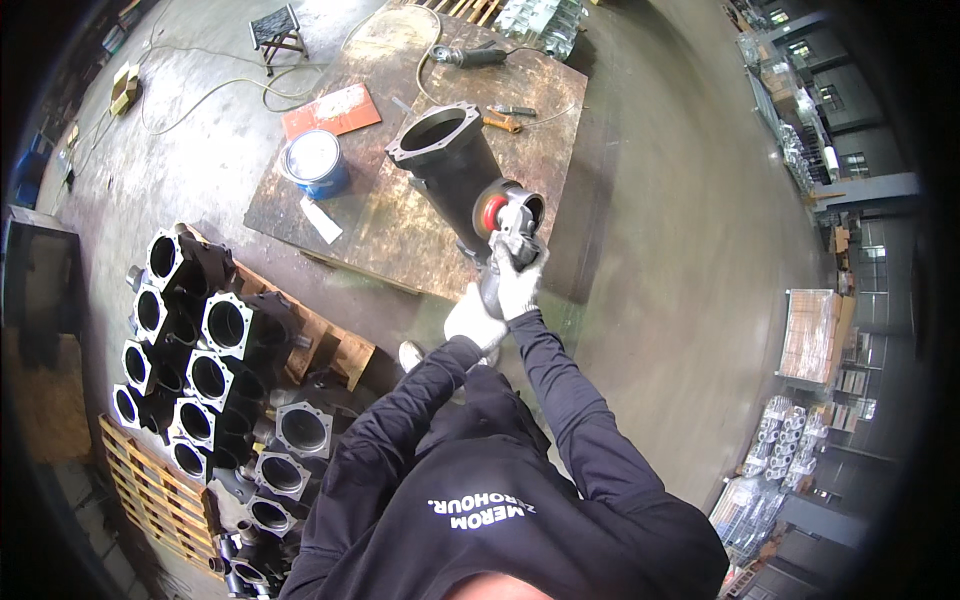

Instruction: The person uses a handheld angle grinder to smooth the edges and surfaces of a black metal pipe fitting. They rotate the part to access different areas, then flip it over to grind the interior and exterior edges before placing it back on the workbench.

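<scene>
A black cast-metal pipe housing point(455, 180) lies on the worn wooden table, its wide flanged mouth pointing away from me. Both my hands wear white gloves and are closed around an angle grinder point(515, 218) with a red disc. My right hand point(520, 285) grips it near the head. Further back, my left hand point(475, 320) wraps around the rear of its body. The disc is at the round side port of the housing; whether it touches the metal I cannot tell. My gloves cover much of the grinder's body.
On the table point(375, 235) are a blue paint can point(315, 165), a red board point(332, 112), a second grinder point(470, 56) and an orange-handled tool point(502, 122). Similar black housings point(208, 378) stand on pallets at left. A folding stool point(277, 35) and hoses lie beyond.
</scene>
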Demonstrator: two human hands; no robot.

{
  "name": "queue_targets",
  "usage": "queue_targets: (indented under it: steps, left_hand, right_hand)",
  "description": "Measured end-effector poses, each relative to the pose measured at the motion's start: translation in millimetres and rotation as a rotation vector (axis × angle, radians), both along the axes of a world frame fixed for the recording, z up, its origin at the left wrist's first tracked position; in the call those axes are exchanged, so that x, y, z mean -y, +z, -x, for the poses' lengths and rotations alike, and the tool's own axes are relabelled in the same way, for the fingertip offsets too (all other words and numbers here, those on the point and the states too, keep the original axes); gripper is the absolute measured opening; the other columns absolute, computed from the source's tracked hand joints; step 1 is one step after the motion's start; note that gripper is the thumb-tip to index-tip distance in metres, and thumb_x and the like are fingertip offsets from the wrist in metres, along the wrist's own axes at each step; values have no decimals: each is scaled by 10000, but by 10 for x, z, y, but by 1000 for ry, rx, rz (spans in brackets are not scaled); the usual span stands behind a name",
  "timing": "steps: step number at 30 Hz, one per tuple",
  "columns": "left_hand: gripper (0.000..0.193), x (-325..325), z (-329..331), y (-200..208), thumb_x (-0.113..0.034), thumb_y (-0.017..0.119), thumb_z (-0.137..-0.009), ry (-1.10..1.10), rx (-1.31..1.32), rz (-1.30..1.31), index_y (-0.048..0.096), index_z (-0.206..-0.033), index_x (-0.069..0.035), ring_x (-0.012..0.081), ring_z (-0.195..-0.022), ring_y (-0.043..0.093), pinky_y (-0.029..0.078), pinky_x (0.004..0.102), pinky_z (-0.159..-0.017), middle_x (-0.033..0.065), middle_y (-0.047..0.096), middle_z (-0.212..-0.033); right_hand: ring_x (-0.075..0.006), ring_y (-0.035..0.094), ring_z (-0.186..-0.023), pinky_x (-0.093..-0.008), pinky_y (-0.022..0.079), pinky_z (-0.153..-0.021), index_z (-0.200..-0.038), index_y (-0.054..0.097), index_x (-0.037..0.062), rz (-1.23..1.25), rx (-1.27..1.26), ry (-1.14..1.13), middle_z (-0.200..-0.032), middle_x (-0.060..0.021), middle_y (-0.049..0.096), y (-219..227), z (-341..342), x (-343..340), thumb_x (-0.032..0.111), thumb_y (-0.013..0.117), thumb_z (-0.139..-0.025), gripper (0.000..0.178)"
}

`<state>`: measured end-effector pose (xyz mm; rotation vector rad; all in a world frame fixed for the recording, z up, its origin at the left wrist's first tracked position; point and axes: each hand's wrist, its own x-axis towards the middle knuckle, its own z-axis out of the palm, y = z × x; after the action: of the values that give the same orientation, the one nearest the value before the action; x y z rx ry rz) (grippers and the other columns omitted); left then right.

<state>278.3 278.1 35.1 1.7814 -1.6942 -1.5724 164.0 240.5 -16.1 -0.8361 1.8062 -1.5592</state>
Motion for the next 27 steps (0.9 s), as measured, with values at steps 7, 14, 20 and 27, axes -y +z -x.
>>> queue_targets:
  steps: [7,14,20,27]
  left_hand:
    - [669,-62,139,33,-452,757,-738,-83,-36,-18,499,-1166,-8,407,-1056,657,508,444,-901,279,658,-1107]
    - [801,-112,358,-87,-460,823,-662,22,-203,38,508,-1243,-6,386,-1120,640,496,429,-948,264,658,-1156]
    - [834,78,812,-192,-443,849,-631,-45,-58,-42,527,-1266,-8,375,-1114,648,505,419,-942,257,664,-1168]
    - [796,-491,966,-137,-463,785,-705,59,7,-57,494,-1284,-1,399,-1156,623,488,427,-971,276,644,-1190]
  right_hand:
    - [-209,557,-1132,-370,481,-976,-1350,360,3,-37,-153,-56,-1246,-144,541,132,165,-148,200,827,-844,716]
    - [-288,571,-1164,-420,465,-1003,-1338,401,5,-164,-306,-68,-1270,-211,552,346,283,-75,328,862,-782,791]
    - [-344,596,-1167,-449,468,-1000,-1345,382,-3,-160,-146,-73,-1270,-266,559,287,743,26,390,849,-785,829]
    - [-358,604,-1141,-443,477,-965,-1413,352,24,-217,-132,9,-1283,-234,567,-19,811,-498,336,845,-799,847]
